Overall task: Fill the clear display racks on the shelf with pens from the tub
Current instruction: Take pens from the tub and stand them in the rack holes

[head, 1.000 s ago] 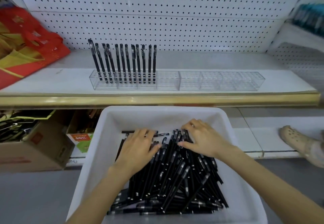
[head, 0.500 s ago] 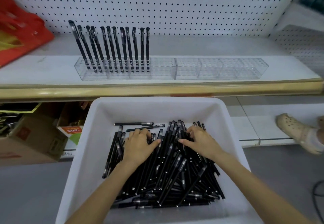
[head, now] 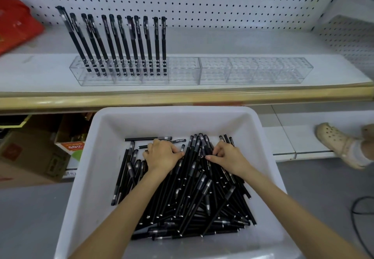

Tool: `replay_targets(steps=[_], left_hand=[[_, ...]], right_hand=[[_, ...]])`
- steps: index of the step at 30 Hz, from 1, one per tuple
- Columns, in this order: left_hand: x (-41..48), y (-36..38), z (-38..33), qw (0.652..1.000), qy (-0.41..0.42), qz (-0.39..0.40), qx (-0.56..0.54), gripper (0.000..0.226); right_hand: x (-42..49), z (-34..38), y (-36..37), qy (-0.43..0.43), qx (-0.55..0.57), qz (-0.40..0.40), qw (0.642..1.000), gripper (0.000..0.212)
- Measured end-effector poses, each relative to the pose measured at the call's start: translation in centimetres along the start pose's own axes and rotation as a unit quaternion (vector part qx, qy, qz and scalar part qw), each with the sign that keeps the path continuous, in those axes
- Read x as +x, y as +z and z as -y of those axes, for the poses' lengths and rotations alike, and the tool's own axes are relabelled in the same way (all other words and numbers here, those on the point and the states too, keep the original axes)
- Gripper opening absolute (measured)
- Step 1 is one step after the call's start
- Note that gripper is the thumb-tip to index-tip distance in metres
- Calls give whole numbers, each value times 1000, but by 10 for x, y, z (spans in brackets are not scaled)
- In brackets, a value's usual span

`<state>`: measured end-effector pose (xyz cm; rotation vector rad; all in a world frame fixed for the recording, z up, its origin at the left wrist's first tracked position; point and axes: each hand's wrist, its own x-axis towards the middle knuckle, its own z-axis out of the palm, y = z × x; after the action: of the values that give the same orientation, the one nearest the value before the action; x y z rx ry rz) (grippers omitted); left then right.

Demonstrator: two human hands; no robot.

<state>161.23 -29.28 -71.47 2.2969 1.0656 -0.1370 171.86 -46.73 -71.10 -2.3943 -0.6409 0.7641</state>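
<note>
The shelf (head: 222, 42) runs across the top; below it sits the white tub (head: 97, 157), where the pens (head: 192, 198) lie heaped and crossed every way; on the shelf the clear display racks (head: 253, 70) hold upright pens at the left end only. My left hand (head: 162, 155) has its fingers bent down among the heap (closed round any? I cannot tell); my right hand (head: 228, 157) pinches a few near their caps. I should square a small bundle, caps one way, before lifting; tangled pens may drag neighbours out.

light: bright, even | shadows: soft | edges: wide-angle bowed, blurred
</note>
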Motion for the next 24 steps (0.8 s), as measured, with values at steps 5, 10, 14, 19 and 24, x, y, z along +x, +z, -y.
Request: replay_targets(steps=[5,10,14,19,24], left_hand=[[4,-3,1,999,-15,28,-37,22],[2,-9,7,981,17,69,-180,13],[-5,-28,5,960,42,92,-262,10],[-12,-51,-1,921,63,97,-372,11],[-19,-76,-11,893,91,79,-433,9]], right_hand=[[2,-1,0,6,17,-3,1000,19],[2,2,-2,3,12,-5,1000,18],[-2,8,-8,-8,42,14,999,18],[-16,29,-25,-40,218,63,973,13],[-20,47,-39,-94,291,91,948,8]])
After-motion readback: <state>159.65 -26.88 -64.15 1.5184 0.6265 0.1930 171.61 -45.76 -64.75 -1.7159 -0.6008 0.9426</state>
